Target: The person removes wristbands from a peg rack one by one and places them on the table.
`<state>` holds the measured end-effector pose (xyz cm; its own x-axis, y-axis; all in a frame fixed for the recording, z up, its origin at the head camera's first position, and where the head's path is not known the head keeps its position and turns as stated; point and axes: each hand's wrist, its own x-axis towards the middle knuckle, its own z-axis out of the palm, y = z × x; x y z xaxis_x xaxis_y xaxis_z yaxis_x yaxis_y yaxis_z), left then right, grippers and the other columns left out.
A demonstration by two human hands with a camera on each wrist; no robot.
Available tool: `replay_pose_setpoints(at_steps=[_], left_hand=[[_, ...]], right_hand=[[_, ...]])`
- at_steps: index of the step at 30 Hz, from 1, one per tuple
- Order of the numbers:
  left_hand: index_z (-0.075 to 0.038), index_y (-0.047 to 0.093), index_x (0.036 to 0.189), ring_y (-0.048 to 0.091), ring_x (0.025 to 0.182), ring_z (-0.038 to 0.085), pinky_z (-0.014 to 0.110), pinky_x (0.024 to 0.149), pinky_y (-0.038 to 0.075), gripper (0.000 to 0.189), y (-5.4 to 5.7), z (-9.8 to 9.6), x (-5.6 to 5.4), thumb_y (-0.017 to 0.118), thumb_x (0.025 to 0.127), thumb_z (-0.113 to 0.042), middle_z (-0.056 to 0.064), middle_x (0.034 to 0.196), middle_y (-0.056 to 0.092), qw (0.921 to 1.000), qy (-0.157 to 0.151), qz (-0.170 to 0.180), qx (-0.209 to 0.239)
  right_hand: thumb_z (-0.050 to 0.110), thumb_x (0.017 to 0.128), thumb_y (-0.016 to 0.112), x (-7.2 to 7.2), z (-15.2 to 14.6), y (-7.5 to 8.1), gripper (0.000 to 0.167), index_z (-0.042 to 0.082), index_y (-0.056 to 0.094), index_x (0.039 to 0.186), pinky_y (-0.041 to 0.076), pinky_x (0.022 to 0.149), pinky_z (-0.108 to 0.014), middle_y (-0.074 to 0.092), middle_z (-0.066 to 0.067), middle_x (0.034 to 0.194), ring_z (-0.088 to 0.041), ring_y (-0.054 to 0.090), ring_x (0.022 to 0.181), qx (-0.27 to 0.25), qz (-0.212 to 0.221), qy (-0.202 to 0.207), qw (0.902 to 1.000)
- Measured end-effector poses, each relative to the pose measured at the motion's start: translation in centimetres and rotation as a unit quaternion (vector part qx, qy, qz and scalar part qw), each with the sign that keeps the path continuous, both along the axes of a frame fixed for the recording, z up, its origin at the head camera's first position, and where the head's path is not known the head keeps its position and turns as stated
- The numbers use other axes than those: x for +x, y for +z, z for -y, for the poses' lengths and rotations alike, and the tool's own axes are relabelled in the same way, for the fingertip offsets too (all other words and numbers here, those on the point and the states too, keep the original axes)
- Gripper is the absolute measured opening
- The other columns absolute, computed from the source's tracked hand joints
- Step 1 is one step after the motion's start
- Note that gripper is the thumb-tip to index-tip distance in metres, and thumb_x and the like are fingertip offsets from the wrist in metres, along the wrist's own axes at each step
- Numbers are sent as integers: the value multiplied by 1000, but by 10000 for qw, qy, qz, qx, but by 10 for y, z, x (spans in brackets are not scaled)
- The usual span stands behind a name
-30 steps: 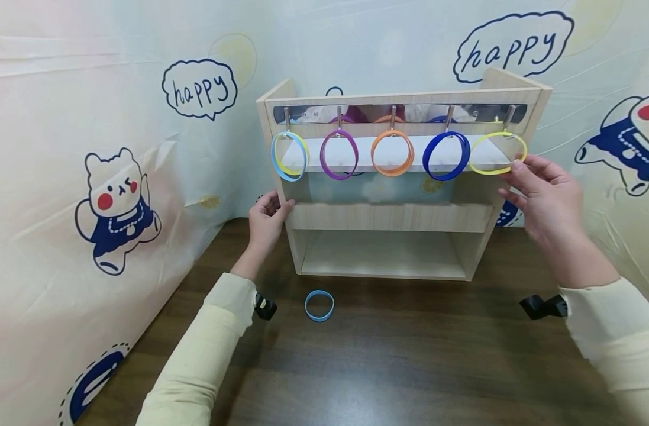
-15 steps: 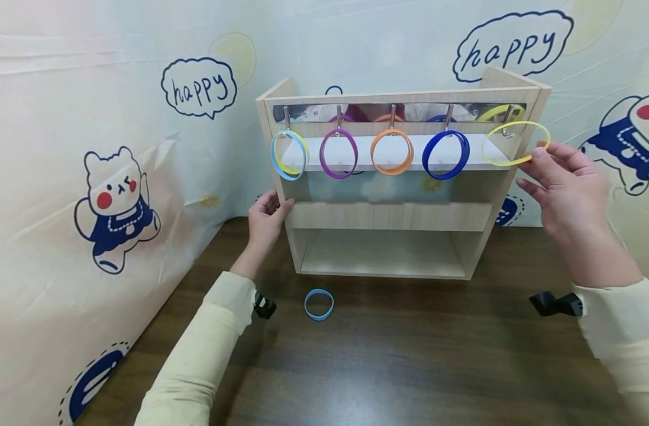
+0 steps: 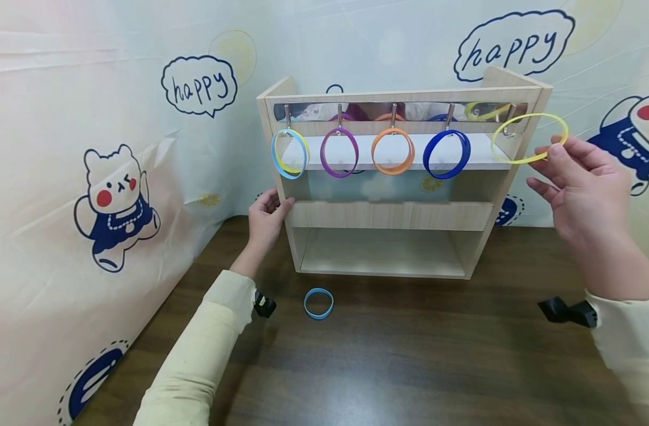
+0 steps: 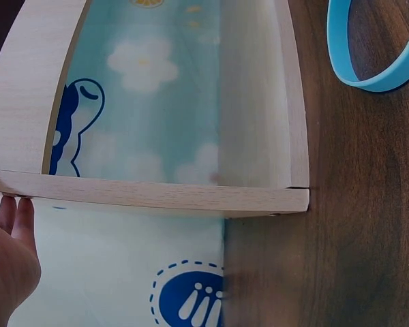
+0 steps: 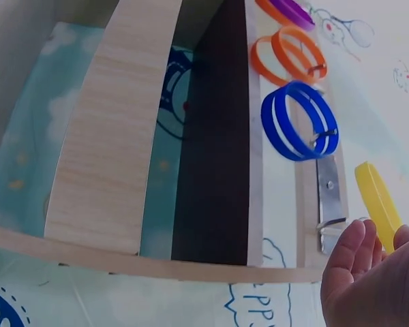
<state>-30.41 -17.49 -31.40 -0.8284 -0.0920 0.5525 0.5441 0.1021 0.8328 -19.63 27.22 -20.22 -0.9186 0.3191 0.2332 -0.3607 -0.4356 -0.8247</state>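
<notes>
My right hand (image 3: 590, 189) pinches a yellow silicone wristband (image 3: 565, 131) between thumb and fingers, just off the right end of a wooden shelf (image 3: 388, 216). The band is clear of the rightmost hook (image 3: 507, 121), which has nothing on it. On the other side, my left hand (image 3: 265, 220) holds the shelf's left side panel, thumb near its front edge. In the left wrist view its fingers (image 4: 24, 221) lie against the panel's outer face. From the other hooks hang light blue and yellow wristbands (image 3: 290, 155), purple (image 3: 339, 153), orange (image 3: 393, 152) and dark blue wristbands (image 5: 300, 121).
A light blue wristband (image 3: 319, 304) lies on the dark wooden table (image 3: 388, 355) in front of the shelf. A shiny metal strip (image 3: 367, 112) backs the hooks. Printed cloth (image 3: 116, 71) covers the walls behind and to the left.
My right hand has drawn the yellow wristband off the rightmost hook, moving to the right and slightly up. The left hand stays on the shelf's side.
</notes>
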Motion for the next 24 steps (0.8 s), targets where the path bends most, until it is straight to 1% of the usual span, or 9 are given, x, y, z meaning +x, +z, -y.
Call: replay_pose_setpoints(at_steps=[6, 10, 12, 19, 22, 24], left_hand=[[7, 62, 120, 62, 92, 15, 24, 77, 51, 34, 1, -1, 1, 69, 89, -7, 17, 111, 67, 10000, 23, -30, -49], [6, 62, 121, 62, 93, 16, 24, 78, 51, 35, 1, 0, 2, 69, 89, -7, 17, 112, 67, 10000, 44, 5, -53], [6, 62, 121, 62, 94, 16, 24, 78, 51, 35, 1, 0, 2, 69, 89, -7, 17, 113, 67, 10000, 47, 26, -54], [5, 62, 121, 62, 95, 16, 25, 80, 51, 34, 0, 0, 1, 69, 90, -8, 17, 114, 66, 10000, 49, 29, -67], [6, 62, 121, 62, 95, 15, 25, 79, 51, 34, 0, 0, 1, 69, 90, -7, 17, 114, 66, 10000, 41, 18, -52], [6, 62, 121, 62, 94, 15, 25, 79, 51, 34, 1, -1, 1, 69, 90, -7, 17, 114, 66, 10000, 43, 24, -38]], right_hand=[[15, 82, 74, 8, 9, -4, 47, 8, 63, 127, 55, 72, -27, 61, -9, 117, -18, 66, 101, 240, 1, 160, 9996], [12, 85, 72, 12, 15, -10, 44, 5, 62, 127, 55, 71, -27, 61, -9, 116, -17, 68, 95, 294, -39, 463, 9985], [11, 86, 72, 13, 19, -13, 43, 3, 62, 127, 55, 70, -27, 63, -9, 113, -17, 69, 91, 330, -87, 596, 9976], [8, 86, 72, 13, 35, -25, 34, 1, 66, 119, 56, 70, -26, 68, -9, 101, -18, 69, 83, 564, -291, 833, 9945], [10, 85, 72, 13, 43, -33, 30, 4, 69, 115, 56, 70, -26, 71, -7, 98, -17, 69, 83, 755, -223, 932, 9925], [12, 85, 73, 13, 49, -38, 29, 5, 70, 113, 56, 71, -27, 71, -7, 98, -16, 69, 84, 840, -106, 1008, 9913]])
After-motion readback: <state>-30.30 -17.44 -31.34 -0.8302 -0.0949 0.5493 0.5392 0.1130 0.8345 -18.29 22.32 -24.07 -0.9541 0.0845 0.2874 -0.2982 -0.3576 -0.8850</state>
